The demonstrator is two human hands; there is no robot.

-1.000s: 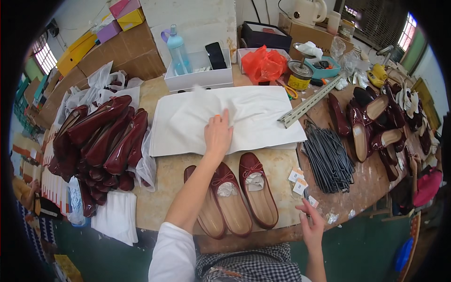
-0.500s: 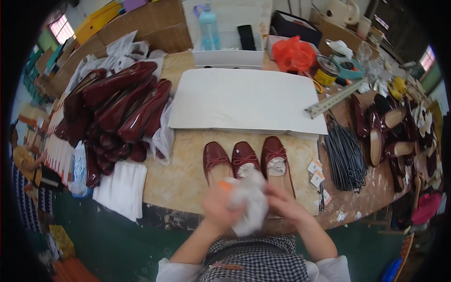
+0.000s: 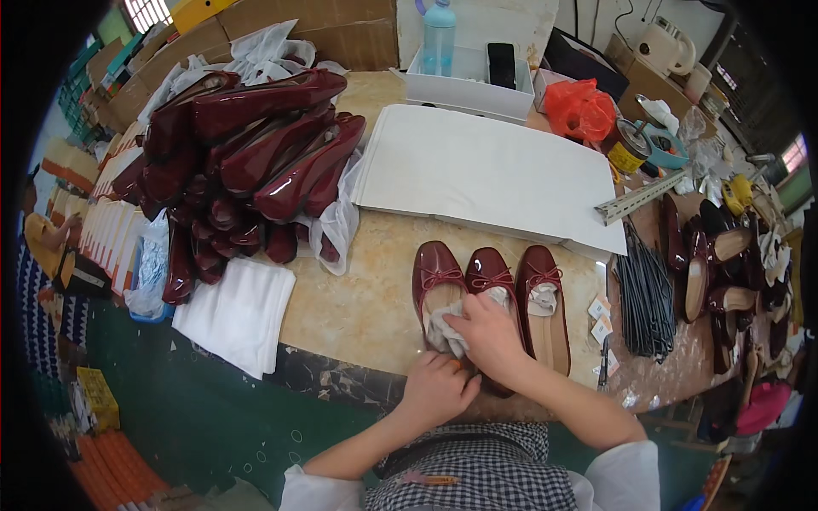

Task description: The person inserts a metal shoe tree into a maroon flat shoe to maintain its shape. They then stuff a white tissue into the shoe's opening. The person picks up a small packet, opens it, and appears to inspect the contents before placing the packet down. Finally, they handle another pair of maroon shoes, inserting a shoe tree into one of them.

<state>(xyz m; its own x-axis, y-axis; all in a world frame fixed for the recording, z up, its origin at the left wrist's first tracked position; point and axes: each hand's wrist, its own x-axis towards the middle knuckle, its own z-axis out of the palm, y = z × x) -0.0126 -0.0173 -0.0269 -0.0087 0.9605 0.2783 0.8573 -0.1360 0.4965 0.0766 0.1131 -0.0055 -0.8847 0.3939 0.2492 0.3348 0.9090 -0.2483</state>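
Note:
Three dark red patent ballet flats with small bows lie side by side, toes away from me: a left flat [image 3: 436, 266], a middle flat [image 3: 487, 264] and a right flat [image 3: 545, 341]. My right hand [image 3: 492, 334] is closed on a wad of crumpled whitish paper [image 3: 446, 328] at the left flat's opening. Paper also fills part of the middle and right flats. My left hand [image 3: 437, 390] is curled by the left flat's heel, with a bit of orange at its fingertips; what it grips is hidden.
A heap of dark red flats [image 3: 247, 153] is at left, above a folded white cloth [image 3: 234, 315]. Behind the row lies a stack of white paper [image 3: 486, 170]. On the right are a metal ruler [image 3: 639, 198], thin black rods [image 3: 645, 294], small tags [image 3: 601, 317] and more shoes [image 3: 697, 264].
The blurred wad held before me has come down to the left flat's opening in my right hand. My left hand has moved down to its heel. The view has shifted.

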